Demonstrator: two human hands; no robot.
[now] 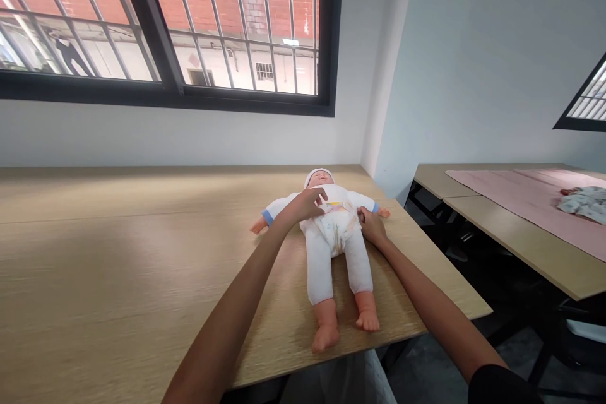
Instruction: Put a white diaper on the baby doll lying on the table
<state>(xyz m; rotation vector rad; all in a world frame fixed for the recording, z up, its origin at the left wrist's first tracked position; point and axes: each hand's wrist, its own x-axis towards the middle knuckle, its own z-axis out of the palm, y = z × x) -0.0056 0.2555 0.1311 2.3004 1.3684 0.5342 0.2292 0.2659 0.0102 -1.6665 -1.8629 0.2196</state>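
A baby doll (319, 271) in a white suit with blue cuffs and a white cap lies on its back on the wooden table (142, 290), feet toward me. Around its hips sits a printed white diaper (335, 230). My left hand (310, 203) rests at the diaper's upper left edge, thumb and fingers curved and apart; I cannot make out anything between them. At the diaper's right side, by the doll's waist, my right hand (372, 224) has its fingers bent in against the edge. What those fingers pinch, if anything, is too small to tell.
The table's right edge (440, 252) runs close by the doll. Across a gap at the right stands another table with a pink mat (511, 196) and a patterned cloth bundle (584, 204). A barred window (246, 25) is in the wall behind.
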